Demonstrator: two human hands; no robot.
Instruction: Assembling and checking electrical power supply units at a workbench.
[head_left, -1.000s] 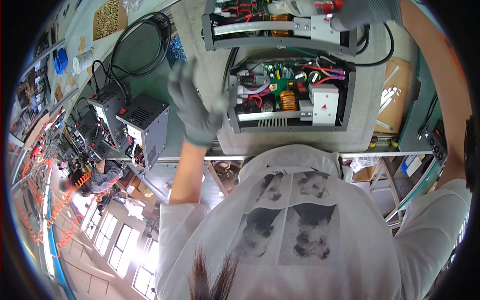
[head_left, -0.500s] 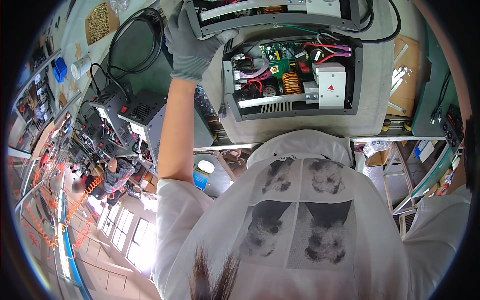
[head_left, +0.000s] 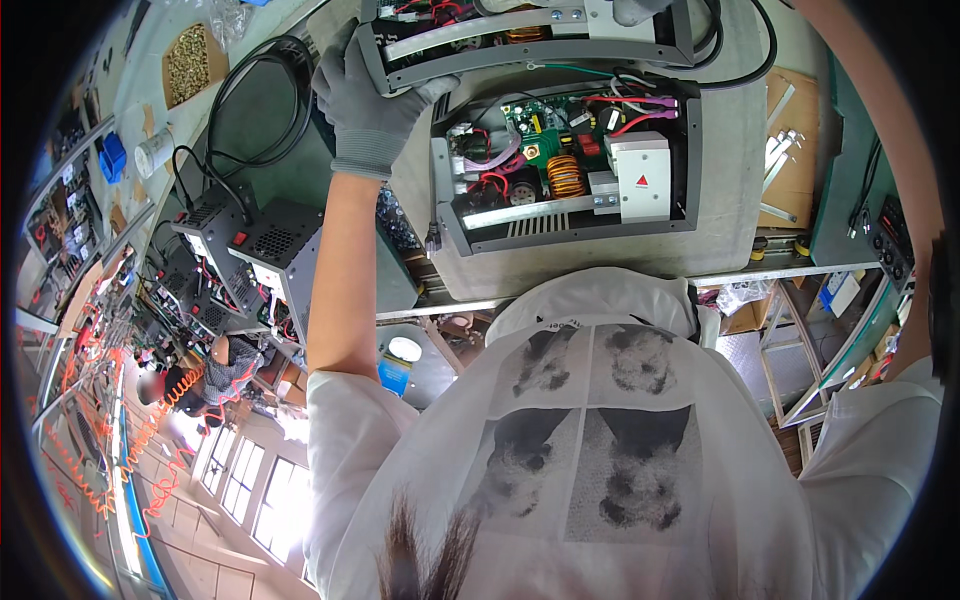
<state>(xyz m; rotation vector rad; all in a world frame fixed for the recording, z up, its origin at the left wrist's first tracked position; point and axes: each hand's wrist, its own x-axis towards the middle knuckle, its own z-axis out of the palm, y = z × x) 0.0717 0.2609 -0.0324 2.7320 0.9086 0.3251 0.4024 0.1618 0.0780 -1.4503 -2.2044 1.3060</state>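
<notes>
One far open chassis [head_left: 540, 53] is apparently being positioned: left hand [head_left: 375, 105] clasps its left corner, right hand [head_left: 638, 10] grips unclearly; shifting needs slack cord [head_left: 774, 48].

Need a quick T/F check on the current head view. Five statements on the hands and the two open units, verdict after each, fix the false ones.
1. The left hand is at the left end of the far unit. True.
2. Both hands are bare. False: the left hand wears a grey glove, and so does the visible part of the right hand, at the top edge.
3. In the near unit, the copper-coloured coil sits left of the pale box with the red triangle. True.
4. A cover closes the near unit. False: its green circuit board and wiring are exposed.
5. The cardboard sheet lies left of the near unit. False: the cardboard sheet is to its right.
</notes>
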